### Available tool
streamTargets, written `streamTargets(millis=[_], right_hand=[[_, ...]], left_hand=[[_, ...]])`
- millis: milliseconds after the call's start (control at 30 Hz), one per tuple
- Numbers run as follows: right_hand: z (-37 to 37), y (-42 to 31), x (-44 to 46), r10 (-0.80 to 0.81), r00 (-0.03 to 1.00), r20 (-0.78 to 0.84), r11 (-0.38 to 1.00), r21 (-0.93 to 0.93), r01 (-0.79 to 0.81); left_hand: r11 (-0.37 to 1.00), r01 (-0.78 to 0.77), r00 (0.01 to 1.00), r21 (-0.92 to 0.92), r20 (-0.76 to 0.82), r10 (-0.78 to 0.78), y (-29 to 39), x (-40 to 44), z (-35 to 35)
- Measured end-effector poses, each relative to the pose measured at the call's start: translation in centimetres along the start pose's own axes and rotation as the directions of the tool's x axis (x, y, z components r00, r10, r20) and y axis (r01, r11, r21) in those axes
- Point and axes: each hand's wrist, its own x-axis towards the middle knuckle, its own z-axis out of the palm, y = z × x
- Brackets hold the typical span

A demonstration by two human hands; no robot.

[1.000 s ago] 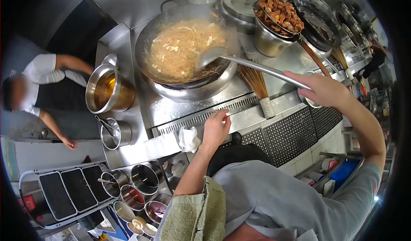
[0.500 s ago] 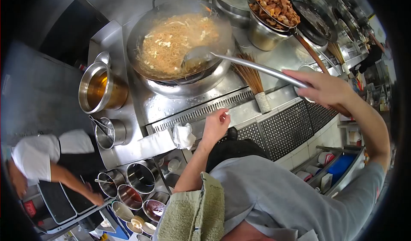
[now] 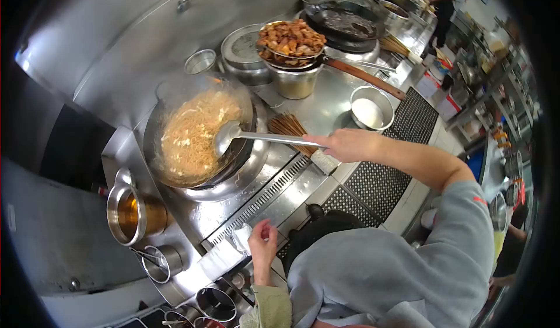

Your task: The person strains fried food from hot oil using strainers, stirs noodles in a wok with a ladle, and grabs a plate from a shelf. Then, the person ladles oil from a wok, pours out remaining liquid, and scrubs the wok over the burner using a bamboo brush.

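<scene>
My right hand [image 3: 350, 145] is wrapped round the metal handle of a ladle [image 3: 226, 138], whose bowl rests at the right side of the noodles [image 3: 195, 135]. These thin noodles, with pale bits among them, lie in a dark, steaming wok [image 3: 153, 159]. Close to my body, my left hand [image 3: 262, 243] has its fingers curled in, with nothing visible in them. A crumpled white cloth [image 3: 240, 237] lies just beside it on the counter edge. Behind the ladle handle is a bamboo wok brush [image 3: 290, 131], partly covered.
A strainer of browned pieces [image 3: 291, 38] sits over a metal pot [image 3: 294, 83], its wooden handle [image 3: 364, 77] reaching right. A bowl with white contents [image 3: 367, 112] is nearby. At left stand an oil pot [image 3: 153, 214] and a smaller pot with utensils [image 3: 169, 261].
The view has swung right, bringing more of the kitchen in. My right hand still grips the ladle, with its bowl now at the wok's right side. My left hand is nearer the white cloth.
</scene>
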Motion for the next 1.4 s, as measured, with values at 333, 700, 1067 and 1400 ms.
streamTargets(millis=[333,700,1067,1400], right_hand=[[2.2,1.1,-13.7,0.009,0.616,-0.787,0.743,0.418,0.523],[27.6,9.5,-34.3,0.911,0.226,-0.344,0.367,0.928,-0.068],[28.9,13.8,-7.9,0.294,0.828,-0.478,0.616,0.757,0.218],[30.0,5.7,1.2,0.177,0.941,-0.288,0.477,0.861,0.174]], left_hand=[[0.941,0.002,0.750,-0.338,0.623,0.222,11.0,-1.4,8.0],[0.291,0.839,0.461,-0.460,0.884,0.070,13.2,2.1,34.9],[0.703,0.378,0.914,-0.602,0.124,-0.386,0.5,5.1,28.8],[0.874,0.156,0.955,-0.460,-0.154,-0.251,0.6,5.4,20.5]])
